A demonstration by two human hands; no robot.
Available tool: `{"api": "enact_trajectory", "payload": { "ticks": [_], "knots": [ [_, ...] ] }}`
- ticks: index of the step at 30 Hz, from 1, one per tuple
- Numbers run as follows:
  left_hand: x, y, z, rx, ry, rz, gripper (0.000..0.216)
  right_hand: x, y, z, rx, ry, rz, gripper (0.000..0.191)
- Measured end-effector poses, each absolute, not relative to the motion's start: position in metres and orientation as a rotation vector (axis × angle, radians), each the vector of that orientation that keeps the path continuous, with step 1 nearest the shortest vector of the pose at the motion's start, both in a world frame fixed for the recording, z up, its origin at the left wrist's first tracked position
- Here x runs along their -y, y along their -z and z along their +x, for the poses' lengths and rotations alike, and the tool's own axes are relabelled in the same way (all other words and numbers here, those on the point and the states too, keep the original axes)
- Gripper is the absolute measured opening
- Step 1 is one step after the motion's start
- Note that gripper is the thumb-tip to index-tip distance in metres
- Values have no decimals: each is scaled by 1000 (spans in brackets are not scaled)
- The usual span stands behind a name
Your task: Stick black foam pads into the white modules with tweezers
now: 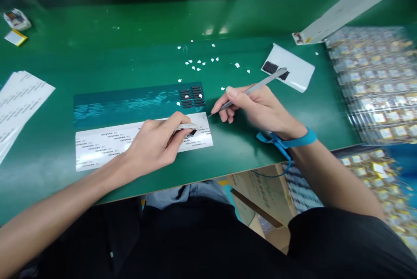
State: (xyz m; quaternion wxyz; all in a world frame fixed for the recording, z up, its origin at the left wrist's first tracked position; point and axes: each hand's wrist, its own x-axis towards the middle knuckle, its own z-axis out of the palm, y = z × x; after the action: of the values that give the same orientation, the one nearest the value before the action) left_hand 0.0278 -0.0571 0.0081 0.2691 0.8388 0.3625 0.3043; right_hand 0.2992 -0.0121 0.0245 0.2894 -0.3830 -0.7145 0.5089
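Note:
My left hand is closed, with a small flat silver-and-black part pinched between thumb and fingers. It rests over a white printed backing sheet; the fingers hide most of the part. In my right hand is a pair of metal tweezers, gripped like a pen. Their thin tip points down-left, near the right end of the sheet. Behind the sheet lies a blue-green film strip, with rows of black adhesive strips on its right end.
Several small white tabs are scattered farther back. A white sheet with black pieces lies at the right, before clear trays of parts. More printed sheets and a yellow-edged cell are at the left. Cardboard stands below the table edge.

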Motion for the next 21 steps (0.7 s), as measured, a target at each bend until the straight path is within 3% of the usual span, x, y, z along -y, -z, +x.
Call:
{"api": "enact_trajectory", "payload": {
  "ticks": [11,21],
  "knots": [
    [57,-14,29,-1003,-775,2266,13,4,-43,307,1811,-1751,-1263,39],
    [59,-13,31,-1034,-788,2313,12,-7,-48,294,1738,-1842,-1374,24]
  ]
}}
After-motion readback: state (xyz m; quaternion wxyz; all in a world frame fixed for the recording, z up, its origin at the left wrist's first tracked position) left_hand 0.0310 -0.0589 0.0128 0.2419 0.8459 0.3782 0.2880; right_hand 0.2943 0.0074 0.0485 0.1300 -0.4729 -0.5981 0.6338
